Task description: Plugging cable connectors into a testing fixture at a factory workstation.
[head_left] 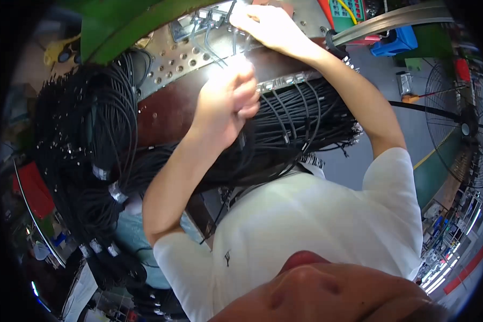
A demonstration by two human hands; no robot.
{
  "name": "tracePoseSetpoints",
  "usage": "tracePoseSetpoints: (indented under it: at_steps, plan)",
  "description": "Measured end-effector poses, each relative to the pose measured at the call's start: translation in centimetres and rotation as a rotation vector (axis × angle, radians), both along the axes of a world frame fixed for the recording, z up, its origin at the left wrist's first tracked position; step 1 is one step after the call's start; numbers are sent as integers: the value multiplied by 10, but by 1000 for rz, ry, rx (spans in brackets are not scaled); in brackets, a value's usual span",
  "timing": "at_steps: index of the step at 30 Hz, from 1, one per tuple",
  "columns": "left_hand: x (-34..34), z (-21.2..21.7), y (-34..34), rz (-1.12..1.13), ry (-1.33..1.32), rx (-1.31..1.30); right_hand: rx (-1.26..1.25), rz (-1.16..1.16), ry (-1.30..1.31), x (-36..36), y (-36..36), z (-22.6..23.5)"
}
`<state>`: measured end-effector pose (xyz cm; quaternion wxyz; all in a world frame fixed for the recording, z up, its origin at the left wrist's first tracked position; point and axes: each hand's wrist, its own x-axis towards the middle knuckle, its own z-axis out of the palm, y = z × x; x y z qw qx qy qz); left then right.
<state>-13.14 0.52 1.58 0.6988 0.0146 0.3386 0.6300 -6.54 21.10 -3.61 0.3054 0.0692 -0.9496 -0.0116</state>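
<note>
My left hand [228, 102] is closed, its fingers curled in, just in front of a perforated metal plate [180, 61]. Thin black cables [212, 45] run from a metal fixture [212, 17] on that plate down into its grip; glare whitens the fingertips. Farther off, my right hand [271, 29] reaches over the plate at the fixture's right side. Its fingers are bent together at the fixture, but strong light washes them out, and what lies between them cannot be made out.
A thick layer of black cables [290, 115] lies between me and the plate, with a row of metal connectors [282, 82] along its edge. Large cable bundles [86, 123] hang at left. A curved metal bar [392, 21], a blue bin [396, 42] and a fan [461, 126] stand at right.
</note>
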Motion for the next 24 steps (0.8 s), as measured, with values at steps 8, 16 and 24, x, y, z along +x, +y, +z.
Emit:
tracePoseSetpoints:
  at_steps: [8,16,24]
  plan:
    - [-171,56,-189,943,1190,-432,-284,-146,-100,45,-11,3]
    - [-31,4,-76,-371,768,-158,-535,-65,-374,106,-51,13]
    - [5,9,16,35,281,-135,-813,112,-254,-11,-10,37]
